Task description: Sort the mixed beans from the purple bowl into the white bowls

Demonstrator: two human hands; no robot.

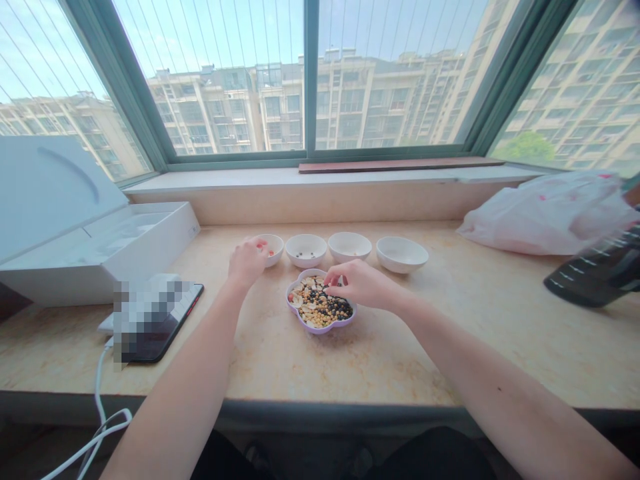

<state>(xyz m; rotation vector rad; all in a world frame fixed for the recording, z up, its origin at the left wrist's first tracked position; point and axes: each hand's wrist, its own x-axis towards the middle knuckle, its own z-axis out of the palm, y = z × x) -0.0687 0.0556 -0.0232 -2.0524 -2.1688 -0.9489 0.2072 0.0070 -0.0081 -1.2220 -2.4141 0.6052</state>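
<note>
My left hand [247,260] is over the near left side of the leftmost white bowl [276,257], which has a few red pieces in it. Its fingers are curled together, and what they pinch, if anything, is hidden. Over the right part of a purple flower-shaped dish [320,329], my right hand [357,283] has its fingers bent into a pinch; I cannot make out anything between them. The dish holds mixed dark beans, yellow beans [319,315] and pale flat pieces [299,298].
Right of the first bowl stand a bowl with dark beans [306,261], a bowl with a small reddish piece [350,259] and another white bowl [403,261]. A phone [167,333], an open white box [145,247], a plastic bag [545,213] and a dark bottle [590,277] lie around.
</note>
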